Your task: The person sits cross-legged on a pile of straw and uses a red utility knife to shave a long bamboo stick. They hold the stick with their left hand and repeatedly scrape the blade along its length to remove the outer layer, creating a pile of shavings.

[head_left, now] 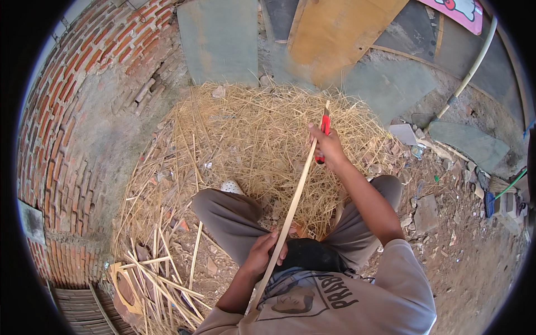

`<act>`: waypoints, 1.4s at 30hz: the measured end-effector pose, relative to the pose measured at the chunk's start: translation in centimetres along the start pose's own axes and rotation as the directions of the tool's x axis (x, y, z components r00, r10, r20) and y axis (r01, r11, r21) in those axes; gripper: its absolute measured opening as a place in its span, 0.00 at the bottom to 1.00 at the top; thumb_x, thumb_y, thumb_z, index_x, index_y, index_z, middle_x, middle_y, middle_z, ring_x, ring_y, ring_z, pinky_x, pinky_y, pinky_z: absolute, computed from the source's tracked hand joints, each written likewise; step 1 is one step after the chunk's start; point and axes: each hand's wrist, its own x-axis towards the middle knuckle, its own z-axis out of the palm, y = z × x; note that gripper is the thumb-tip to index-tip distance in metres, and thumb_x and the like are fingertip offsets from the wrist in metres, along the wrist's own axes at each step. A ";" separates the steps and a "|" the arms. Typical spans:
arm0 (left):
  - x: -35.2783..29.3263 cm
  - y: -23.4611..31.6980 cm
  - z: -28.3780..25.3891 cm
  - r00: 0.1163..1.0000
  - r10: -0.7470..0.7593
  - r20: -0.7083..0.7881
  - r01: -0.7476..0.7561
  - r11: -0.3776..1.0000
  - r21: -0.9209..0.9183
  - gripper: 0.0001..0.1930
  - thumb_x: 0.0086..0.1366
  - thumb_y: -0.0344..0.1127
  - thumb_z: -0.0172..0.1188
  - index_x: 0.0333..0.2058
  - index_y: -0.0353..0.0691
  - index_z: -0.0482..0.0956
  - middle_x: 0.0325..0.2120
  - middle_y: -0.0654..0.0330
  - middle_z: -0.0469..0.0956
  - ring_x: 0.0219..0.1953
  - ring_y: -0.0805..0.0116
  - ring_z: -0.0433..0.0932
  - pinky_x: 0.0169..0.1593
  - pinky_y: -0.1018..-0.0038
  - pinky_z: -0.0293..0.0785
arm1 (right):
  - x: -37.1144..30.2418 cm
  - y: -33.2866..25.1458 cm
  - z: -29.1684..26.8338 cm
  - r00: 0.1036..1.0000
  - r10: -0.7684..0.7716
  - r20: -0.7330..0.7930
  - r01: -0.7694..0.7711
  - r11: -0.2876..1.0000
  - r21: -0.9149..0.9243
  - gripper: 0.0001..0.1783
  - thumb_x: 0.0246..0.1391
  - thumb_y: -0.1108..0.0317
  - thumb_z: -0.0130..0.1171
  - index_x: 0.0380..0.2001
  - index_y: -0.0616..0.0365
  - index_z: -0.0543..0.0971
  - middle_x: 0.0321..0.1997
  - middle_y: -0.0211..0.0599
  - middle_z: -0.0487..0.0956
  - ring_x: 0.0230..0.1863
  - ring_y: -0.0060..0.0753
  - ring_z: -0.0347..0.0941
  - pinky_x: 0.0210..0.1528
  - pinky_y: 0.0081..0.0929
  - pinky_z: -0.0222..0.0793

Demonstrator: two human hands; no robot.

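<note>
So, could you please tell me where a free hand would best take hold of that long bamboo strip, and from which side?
Probably the bare middle of the bamboo strip, from its left. The left hand grips the near end over the lap, the right hand with the red-handled knife works the far end, and the right forearm lies close on the right.

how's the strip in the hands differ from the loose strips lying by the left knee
The held strip is one long piece, raised at a slant, gripped by the left hand and the right hand. The loose strips look shorter, lie crisscrossed on the ground, and nobody touches them. Both are pale yellow, thin and flat.
</note>
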 end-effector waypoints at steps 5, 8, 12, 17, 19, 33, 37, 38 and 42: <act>-1.3 -1.8 -1.2 0.994 -0.054 0.095 0.052 0.998 0.023 0.26 0.74 0.48 0.39 0.59 0.32 0.64 0.15 0.63 0.65 0.14 0.74 0.63 0.19 0.80 0.63 | 2.6 -0.5 -2.1 0.996 -0.027 -0.087 0.045 0.977 0.209 0.21 0.61 0.53 0.57 0.20 0.55 0.69 0.11 0.22 0.60 0.08 0.16 0.50 0.10 0.19 0.47; -1.4 -2.0 -1.8 0.996 0.013 0.093 -0.014 1.000 0.009 0.25 0.75 0.47 0.38 0.59 0.33 0.65 0.15 0.65 0.64 0.14 0.77 0.62 0.18 0.82 0.61 | 3.1 -0.3 -2.1 0.993 -0.062 -0.099 0.072 0.992 0.108 0.22 0.61 0.50 0.56 0.21 0.54 0.70 0.13 0.22 0.61 0.10 0.17 0.54 0.13 0.20 0.52; -0.3 -0.1 -1.1 0.969 0.181 -0.166 -0.131 0.953 0.274 0.23 0.75 0.45 0.41 0.58 0.34 0.69 0.14 0.69 0.63 0.13 0.82 0.59 0.17 0.84 0.57 | 0.5 0.4 0.1 0.928 -0.371 0.024 0.314 0.746 -0.588 0.31 0.58 0.36 0.51 0.26 0.57 0.77 0.14 0.28 0.68 0.16 0.25 0.66 0.18 0.27 0.58; 1.1 3.2 0.2 0.899 0.329 -0.288 -0.215 0.906 0.365 0.17 0.74 0.39 0.46 0.56 0.40 0.74 0.16 0.73 0.62 0.16 0.85 0.57 0.20 0.84 0.54 | -7.3 3.3 4.3 0.702 -0.288 0.651 0.680 0.002 -0.733 0.38 0.46 0.25 0.52 0.17 0.53 0.78 0.11 0.38 0.73 0.13 0.40 0.72 0.19 0.39 0.67; 1.3 3.6 0.7 0.876 0.403 -0.264 -0.263 0.859 0.438 0.17 0.73 0.36 0.48 0.56 0.40 0.74 0.17 0.73 0.64 0.19 0.86 0.58 0.22 0.84 0.56 | -7.8 3.9 4.7 0.656 -0.334 0.677 0.715 -0.012 -0.699 0.38 0.43 0.24 0.54 0.14 0.53 0.76 0.10 0.37 0.73 0.13 0.40 0.72 0.19 0.38 0.67; 1.8 5.0 1.9 0.778 0.592 -0.208 -0.250 0.597 0.763 0.16 0.71 0.34 0.50 0.55 0.38 0.73 0.17 0.67 0.66 0.21 0.82 0.63 0.25 0.79 0.63 | -4.2 4.0 3.8 0.538 -0.550 0.639 0.703 -0.126 -0.700 0.41 0.39 0.20 0.53 0.08 0.52 0.71 0.07 0.33 0.68 0.10 0.34 0.69 0.16 0.31 0.64; 1.0 3.6 1.4 0.819 0.543 -0.183 -0.257 0.633 0.731 0.14 0.71 0.32 0.50 0.52 0.35 0.74 0.18 0.69 0.63 0.23 0.84 0.59 0.25 0.81 0.58 | -1.5 2.7 1.9 0.745 -0.490 0.452 0.491 -0.055 -0.869 0.42 0.46 0.21 0.47 0.11 0.52 0.74 0.07 0.33 0.68 0.11 0.34 0.69 0.16 0.33 0.64; 0.5 3.2 1.7 0.838 0.511 -0.190 -0.252 0.672 0.696 0.14 0.71 0.32 0.50 0.52 0.34 0.74 0.18 0.70 0.63 0.23 0.84 0.59 0.25 0.82 0.57 | -0.5 2.4 1.1 0.766 -0.512 0.388 0.430 -0.040 -0.902 0.42 0.48 0.21 0.45 0.11 0.53 0.75 0.07 0.33 0.68 0.11 0.34 0.68 0.15 0.33 0.63; -0.9 1.9 2.0 0.866 0.456 -0.206 -0.238 0.737 0.633 0.14 0.69 0.30 0.53 0.51 0.31 0.75 0.19 0.73 0.61 0.23 0.86 0.57 0.25 0.83 0.55 | 2.7 0.7 -1.1 0.860 -0.488 0.149 0.230 0.112 -0.967 0.43 0.49 0.22 0.44 0.14 0.54 0.78 0.08 0.36 0.70 0.12 0.39 0.71 0.16 0.37 0.66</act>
